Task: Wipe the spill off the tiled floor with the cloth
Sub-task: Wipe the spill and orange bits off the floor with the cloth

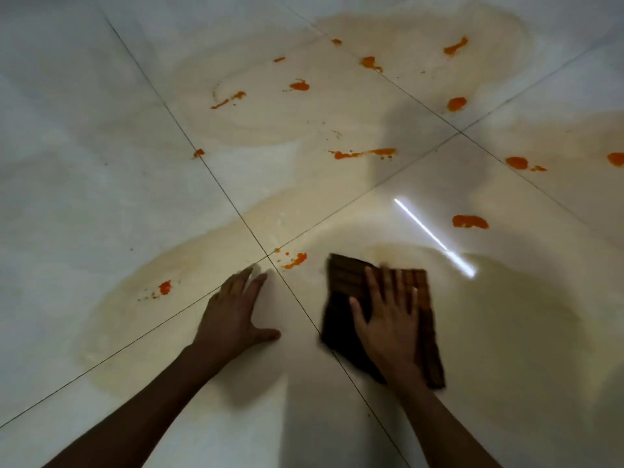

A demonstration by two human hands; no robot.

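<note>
A dark brown checked cloth (351,282) lies flat on the glossy cream tiled floor (101,163). My right hand (388,319) presses on it, palm down with fingers spread. My left hand (233,312) rests flat on the bare tile to the left of the cloth, fingers apart, holding nothing. A wide beige wet spill (304,113) spreads across several tiles. Orange blobs dot it, with one blob (297,260) just beyond the cloth's far left corner and another blob (469,221) to the far right.
Dark grout lines (219,187) cross the floor diagonally and meet between my hands. A bright light streak (432,236) reflects off the wet tile right of the cloth. More orange smears (165,287) lie to the left of my left hand.
</note>
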